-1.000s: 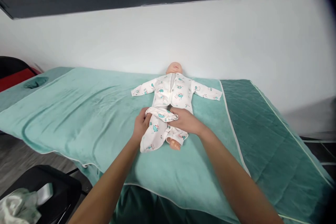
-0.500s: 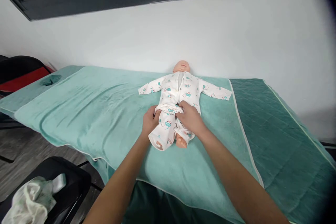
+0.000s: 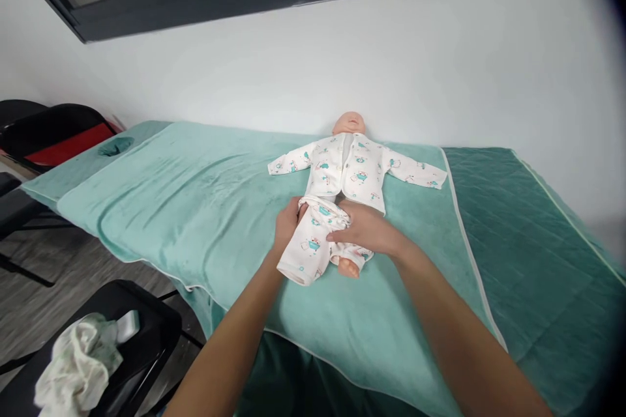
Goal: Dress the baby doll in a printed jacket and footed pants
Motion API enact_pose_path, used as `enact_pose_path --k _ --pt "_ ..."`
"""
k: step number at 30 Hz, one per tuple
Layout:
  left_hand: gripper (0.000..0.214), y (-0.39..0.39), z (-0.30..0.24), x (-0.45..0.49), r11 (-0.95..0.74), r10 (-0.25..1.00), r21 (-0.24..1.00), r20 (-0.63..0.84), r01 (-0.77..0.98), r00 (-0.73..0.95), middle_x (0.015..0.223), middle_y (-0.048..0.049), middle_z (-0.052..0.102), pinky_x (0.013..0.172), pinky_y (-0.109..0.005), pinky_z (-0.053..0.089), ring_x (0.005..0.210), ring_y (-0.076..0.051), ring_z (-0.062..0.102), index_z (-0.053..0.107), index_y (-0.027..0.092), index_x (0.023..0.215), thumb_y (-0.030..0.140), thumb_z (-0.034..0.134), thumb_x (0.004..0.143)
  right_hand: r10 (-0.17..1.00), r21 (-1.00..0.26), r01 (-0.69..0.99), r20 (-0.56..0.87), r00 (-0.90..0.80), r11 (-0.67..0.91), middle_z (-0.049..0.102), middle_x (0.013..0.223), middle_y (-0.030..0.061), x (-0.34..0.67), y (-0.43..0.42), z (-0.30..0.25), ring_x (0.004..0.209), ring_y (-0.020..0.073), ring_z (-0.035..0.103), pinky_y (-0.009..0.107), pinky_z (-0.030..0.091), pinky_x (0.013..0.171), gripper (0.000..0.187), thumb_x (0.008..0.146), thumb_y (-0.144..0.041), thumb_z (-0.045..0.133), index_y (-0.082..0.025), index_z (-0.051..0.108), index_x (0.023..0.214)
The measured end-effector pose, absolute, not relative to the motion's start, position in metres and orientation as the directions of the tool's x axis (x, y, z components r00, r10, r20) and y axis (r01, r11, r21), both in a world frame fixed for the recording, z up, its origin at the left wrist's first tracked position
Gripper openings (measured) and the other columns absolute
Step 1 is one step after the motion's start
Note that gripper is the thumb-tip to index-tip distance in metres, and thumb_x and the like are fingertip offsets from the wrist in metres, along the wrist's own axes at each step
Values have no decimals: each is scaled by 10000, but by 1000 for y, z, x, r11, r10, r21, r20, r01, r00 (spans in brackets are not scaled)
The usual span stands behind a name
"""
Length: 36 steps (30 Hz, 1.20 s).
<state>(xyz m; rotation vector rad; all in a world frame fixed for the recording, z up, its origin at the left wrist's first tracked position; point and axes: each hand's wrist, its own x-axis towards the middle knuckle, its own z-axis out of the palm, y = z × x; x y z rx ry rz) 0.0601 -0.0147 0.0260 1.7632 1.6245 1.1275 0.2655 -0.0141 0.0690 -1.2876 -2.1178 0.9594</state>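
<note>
A baby doll (image 3: 349,122) lies on its back on a light green cover, arms of its clothing spread out. It wears a white printed jacket (image 3: 362,172) and matching baby pants (image 3: 309,246), bunched around the legs. My left hand (image 3: 287,225) is closed on the waistband at the left side, fingertips tucked behind the cloth. Across the right side lies my right hand (image 3: 369,227), its thumb over the pants and its fingers at the waistband, partly hidden. One foot (image 3: 349,267) shows from the right pant leg; the left leg's opening shows no foot.
The light green cover (image 3: 220,208) lies over a dark green quilted bed (image 3: 528,241) against a white wall (image 3: 293,71). At lower left a black chair (image 3: 151,339) holds a crumpled cloth (image 3: 81,358). More black chairs (image 3: 59,124) stand at far left.
The pants' waistband has shifted slightly lower from the jacket hem. My right hand has turned, its thumb now across the pants. The left foot no longer shows. The view has shifted slightly.
</note>
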Motion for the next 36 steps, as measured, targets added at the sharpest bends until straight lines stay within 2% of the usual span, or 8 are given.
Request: enact_pose_path --k 5,8,12,16,20,27,32,36 --pt "296 -10 22 59 -128 969 796 228 592 -97 882 -49 687 711 -316 419 800 -208 605 614 208 1039 446 464 951 902 -816 508 38 -430 277 695 946 3 266 -16 67 849 205 629 286 435 690 202 758 -333 673 -214 634 916" --pt "237 -17 23 60 -129 944 812 276 569 -179 924 -30 655 734 -289 423 817 -179 587 566 212 1047 406 538 913 917 -821 502 64 -394 273 707 944 3 264 -15 66 845 202 627 281 430 692 155 791 -307 610 -210 656 904" --pt "291 -39 24 56 -89 907 857 281 508 -315 732 25 513 635 -263 368 672 -134 473 477 209 796 468 530 918 943 -806 534 84 -321 254 688 817 -17 259 -15 62 775 188 607 265 389 638 97 781 -286 579 -205 625 808" --pt "447 -68 22 51 -87 982 815 168 573 -89 618 28 437 628 -287 306 624 -132 414 417 195 642 502 415 967 960 -789 568 97 -263 235 648 733 -35 257 -16 61 715 171 578 257 346 594 78 766 -274 560 -204 562 730" --pt "383 -87 21 51 -201 979 752 183 627 93 707 18 551 760 -313 320 711 -142 483 509 187 715 445 422 984 958 -790 566 93 -270 236 659 769 -36 259 -17 60 726 170 571 259 343 598 66 765 -267 546 -211 581 767" --pt "346 -88 15 52 -158 986 794 162 587 46 765 -12 604 756 -311 358 763 -173 511 543 200 768 446 425 980 956 -765 594 94 -278 248 623 746 -42 259 -18 61 719 169 569 268 358 617 116 795 -310 577 -216 525 750" --pt "299 -90 13 50 -140 987 828 161 543 9 800 -23 619 741 -308 368 788 -182 517 581 206 839 444 450 964 930 -787 554 66 -361 271 654 917 -10 266 -19 65 848 197 601 300 425 709 181 831 -389 615 -224 571 890" --pt "278 -94 13 46 -120 992 912 121 391 24 792 -3 566 694 -281 378 746 -154 493 556 202 865 464 500 942 870 -805 494 53 -490 327 651 1004 15 272 -17 64 911 215 605 329 460 759 339 785 -485 709 -221 608 971"
